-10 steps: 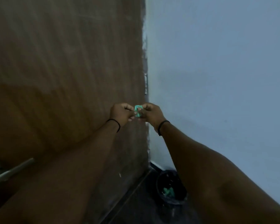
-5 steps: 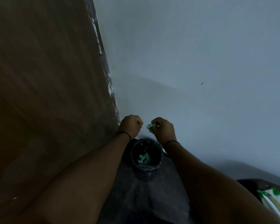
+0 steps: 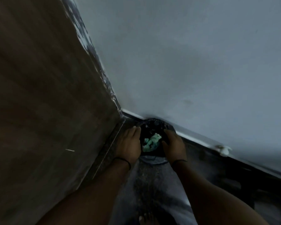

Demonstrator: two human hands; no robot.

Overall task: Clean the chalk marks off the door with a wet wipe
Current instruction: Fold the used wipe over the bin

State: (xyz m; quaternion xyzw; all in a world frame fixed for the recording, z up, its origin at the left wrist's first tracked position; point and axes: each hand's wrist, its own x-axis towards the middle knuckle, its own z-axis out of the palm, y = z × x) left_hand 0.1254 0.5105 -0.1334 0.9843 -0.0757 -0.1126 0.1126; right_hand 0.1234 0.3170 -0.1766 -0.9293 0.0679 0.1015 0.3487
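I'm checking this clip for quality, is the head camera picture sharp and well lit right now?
Head view: dim overall, no glare; motion blur smears the door and wall; wide-angle bending tilts the door edge; both hands, left and right, and the green wipes in the bin look soft.

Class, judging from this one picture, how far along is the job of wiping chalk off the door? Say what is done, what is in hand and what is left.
Done: crumpled green wipes lie in the black bin, so some wiping looks finished. In hand: the left hand and right hand flank the bin's rim; whether they grip it is unclear. Left: a short white mark remains low on the door.
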